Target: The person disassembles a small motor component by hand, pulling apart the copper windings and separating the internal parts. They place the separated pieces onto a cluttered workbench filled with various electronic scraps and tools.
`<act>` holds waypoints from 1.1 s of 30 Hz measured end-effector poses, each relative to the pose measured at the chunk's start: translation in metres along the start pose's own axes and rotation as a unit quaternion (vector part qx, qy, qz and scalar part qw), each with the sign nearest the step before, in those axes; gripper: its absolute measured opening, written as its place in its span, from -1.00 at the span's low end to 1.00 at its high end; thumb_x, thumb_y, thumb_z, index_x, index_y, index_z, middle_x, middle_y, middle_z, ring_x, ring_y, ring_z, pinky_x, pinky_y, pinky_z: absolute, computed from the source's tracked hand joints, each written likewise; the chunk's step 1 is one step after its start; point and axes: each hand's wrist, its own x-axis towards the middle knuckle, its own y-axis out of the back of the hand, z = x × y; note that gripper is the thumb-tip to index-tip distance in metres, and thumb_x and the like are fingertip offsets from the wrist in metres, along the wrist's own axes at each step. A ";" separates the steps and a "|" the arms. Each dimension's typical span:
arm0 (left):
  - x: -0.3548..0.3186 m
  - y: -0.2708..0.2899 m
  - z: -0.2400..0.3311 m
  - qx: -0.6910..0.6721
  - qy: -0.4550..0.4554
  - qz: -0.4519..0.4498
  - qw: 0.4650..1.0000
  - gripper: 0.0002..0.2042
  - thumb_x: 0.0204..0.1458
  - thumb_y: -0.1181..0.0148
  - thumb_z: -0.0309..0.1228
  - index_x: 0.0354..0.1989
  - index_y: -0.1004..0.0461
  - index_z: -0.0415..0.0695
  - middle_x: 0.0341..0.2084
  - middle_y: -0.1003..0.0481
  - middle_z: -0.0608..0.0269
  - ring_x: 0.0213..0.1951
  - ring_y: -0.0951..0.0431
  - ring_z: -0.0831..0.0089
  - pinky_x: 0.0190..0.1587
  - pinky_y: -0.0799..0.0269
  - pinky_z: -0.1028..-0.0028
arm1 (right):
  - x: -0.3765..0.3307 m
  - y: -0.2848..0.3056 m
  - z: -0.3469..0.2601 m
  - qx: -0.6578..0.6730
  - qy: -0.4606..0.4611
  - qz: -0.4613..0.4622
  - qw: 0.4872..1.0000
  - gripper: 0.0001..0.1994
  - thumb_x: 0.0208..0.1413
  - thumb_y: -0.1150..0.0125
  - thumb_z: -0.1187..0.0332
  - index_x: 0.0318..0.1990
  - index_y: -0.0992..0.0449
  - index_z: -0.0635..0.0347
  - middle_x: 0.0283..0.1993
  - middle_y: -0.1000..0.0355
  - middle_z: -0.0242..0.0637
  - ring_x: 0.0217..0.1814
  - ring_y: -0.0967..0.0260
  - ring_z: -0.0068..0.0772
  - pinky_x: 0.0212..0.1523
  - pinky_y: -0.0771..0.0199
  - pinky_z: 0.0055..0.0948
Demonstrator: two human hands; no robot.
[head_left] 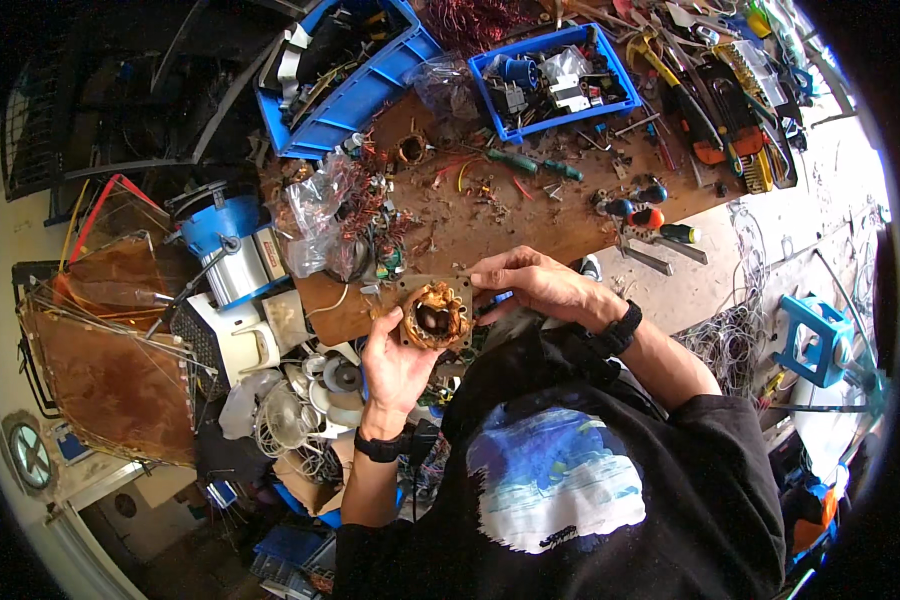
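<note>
A motor stator [438, 313] with a square metal frame and a ring of copper-coloured windings is held up just off the near edge of the wooden bench [430, 200]. My left hand [398, 365] supports it from below and the left, thumb along its side. At its upper right corner, my right hand [530, 285] grips the frame between thumb and fingers; some of those fingertips are hidden. The stator's round opening faces up and looks dark inside. A clump of copper wire scraps [365, 205] and a clear plastic bag [315, 215] lie on the bench beyond my left hand.
Blue bins [370, 85] and a blue crate [520, 130] of parts stand at the back. Screwdrivers [650, 217] lie right, near pliers and other hand tools [705, 120]. A blue-and-silver machine [240, 255] stands left. Tangled wires [725, 330] and a blue stool [815, 340] are at right.
</note>
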 end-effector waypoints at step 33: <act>-0.011 -0.004 -0.008 0.118 -0.150 -0.055 0.980 -0.48 0.23 -0.13 -0.42 0.37 -0.29 -0.23 0.25 -0.45 0.07 0.33 -0.45 0.18 0.35 -0.46 0.13 | 0.006 0.017 0.011 0.042 0.068 -0.110 0.991 -0.59 0.37 -0.31 0.44 0.32 -0.54 0.31 0.29 -0.57 -0.25 0.35 -0.48 -0.39 0.44 -0.42 -0.38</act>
